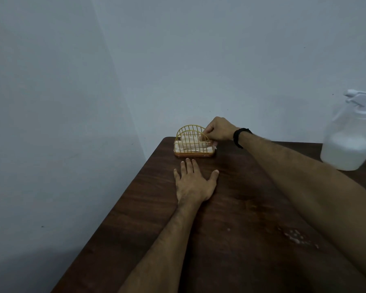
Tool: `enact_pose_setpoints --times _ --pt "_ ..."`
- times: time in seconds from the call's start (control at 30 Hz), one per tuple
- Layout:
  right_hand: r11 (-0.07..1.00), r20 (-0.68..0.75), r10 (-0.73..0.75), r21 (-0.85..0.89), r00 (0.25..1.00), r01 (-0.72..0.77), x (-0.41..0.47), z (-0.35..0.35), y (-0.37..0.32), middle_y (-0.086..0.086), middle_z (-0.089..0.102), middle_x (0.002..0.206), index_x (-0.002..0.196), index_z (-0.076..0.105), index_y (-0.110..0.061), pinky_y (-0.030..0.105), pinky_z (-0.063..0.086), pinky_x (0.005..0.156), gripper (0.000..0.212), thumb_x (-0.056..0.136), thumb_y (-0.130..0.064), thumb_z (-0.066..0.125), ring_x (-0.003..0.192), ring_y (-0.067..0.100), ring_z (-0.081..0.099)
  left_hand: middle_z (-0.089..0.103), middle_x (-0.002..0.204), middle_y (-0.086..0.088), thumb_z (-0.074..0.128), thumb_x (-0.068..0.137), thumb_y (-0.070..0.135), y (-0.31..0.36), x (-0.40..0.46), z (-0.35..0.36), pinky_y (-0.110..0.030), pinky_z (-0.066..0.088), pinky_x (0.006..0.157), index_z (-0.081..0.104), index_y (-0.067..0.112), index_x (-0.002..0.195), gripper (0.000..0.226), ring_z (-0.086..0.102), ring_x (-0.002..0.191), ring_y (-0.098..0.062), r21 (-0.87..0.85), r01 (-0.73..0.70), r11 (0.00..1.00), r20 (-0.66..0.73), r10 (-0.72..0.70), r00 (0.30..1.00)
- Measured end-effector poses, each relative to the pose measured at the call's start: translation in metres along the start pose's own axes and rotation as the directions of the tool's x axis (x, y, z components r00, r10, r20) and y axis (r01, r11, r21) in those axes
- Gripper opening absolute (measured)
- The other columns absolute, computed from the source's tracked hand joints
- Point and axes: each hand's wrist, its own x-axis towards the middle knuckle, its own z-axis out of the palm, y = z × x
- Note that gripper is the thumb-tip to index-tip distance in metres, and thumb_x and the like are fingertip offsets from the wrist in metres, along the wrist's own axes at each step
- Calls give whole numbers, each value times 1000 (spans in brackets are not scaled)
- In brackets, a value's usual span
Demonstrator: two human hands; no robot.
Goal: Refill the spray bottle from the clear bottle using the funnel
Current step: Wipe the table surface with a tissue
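White napkins [190,145] under right-hand fingers [205,138]

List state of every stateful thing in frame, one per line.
Spray bottle: upright, trigger head on, partly filled with white liquid.
Napkin holder: upright, napkins inside.
Right hand: fingers pinching a napkin in the holder.
Left hand: flat on the table, fingers straight.
Table: small wet patch near right forearm.

Gold wire napkin holder [191,137] w/ folded white napkins [188,145] at far edge of dark wood table [230,208], pale wall [178,60] behind.
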Motion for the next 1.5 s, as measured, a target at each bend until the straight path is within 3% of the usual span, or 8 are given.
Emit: enact_pose_setpoints --times 0.23,0.5,0.8,0.9,1.03,1.1,1.37,1.5 --pt "982 -165 -21 181 986 51 -18 -9 19 13 77 85 98 79 -7 29 61 78 15 92 -18 71 74 16 70 0 169 -8 15 92 78 0 -1 -2 -49 -4 124 5 11 161 97 -4 156 -24 7 2 1000 0 -2 1000" --pt "981 -382 -89 127 920 148 -40 -23 14 -10 68 87 93 74 -11 15 43 69 16 95 -24 66 72 1 56 2 169 -7 16 91 79 0 0 -2 -49 -3 124 7 11 161 98 -2 156 -24 -6 6 1000 -10 -6 1000" --pt "811 -279 -31 555 960 188 -114 -86 -19 -1 72 84 93 62 -9 26 57 77 10 101 -11 56 77 8 69 30 163 -8 44 89 74 -1 -9 -9 -46 17 123 32 13 155 91 24 151 -23 -256 -41 966 -130 8 992" --pt "807 -204 -8 577 979 126 -149 -97 -21 6 74 87 93 64 -11 30 57 78 8 99 -13 59 82 16 70 53 146 -3 60 86 66 3 -21 -15 -41 41 110 49 20 144 74 46 136 -21 -571 -60 819 -188 -59 980" --pt "843 -176 41 535 984 61 -186 -93 -11 9 71 88 93 67 -12 28 50 67 12 100 -20 60 76 19 64 75 109 -2 68 87 54 39 -49 -33 -25 51 81 72 18 117 47 67 97 -10 -949 -83 304 -89 -4 996" --pt "838 -173 72 544 982 34 -199 -83 -8 3 66 78 89 69 -14 22 41 58 13 99 -17 60 66 12 55 78 93 -1 67 88 54 62 -61 -46 -22 48 68 76 15 109 45 67 80 -8 -986 -55 155 -41 89 995" --pt "774 -206 174 633 963 -4 -244 -51 -24 -6 67 70 92 70 -13 16 45 50 11 97 -21 64 60 6 57 68 63 -8 75 88 11 103 -99 -58 -18 51 50 75 7 84 6 59 51 -11 -999 3 -55 1 22 1000" --pt "829 -186 150 559 971 -20 -265 -42 -23 6 75 87 109 67 -9 20 52 60 36 85 -35 78 73 10 69 67 65 -10 75 88 11 104 -107 -65 -18 53 49 74 0 90 11 60 50 -11 -998 -15 -56 -11 -68 998"
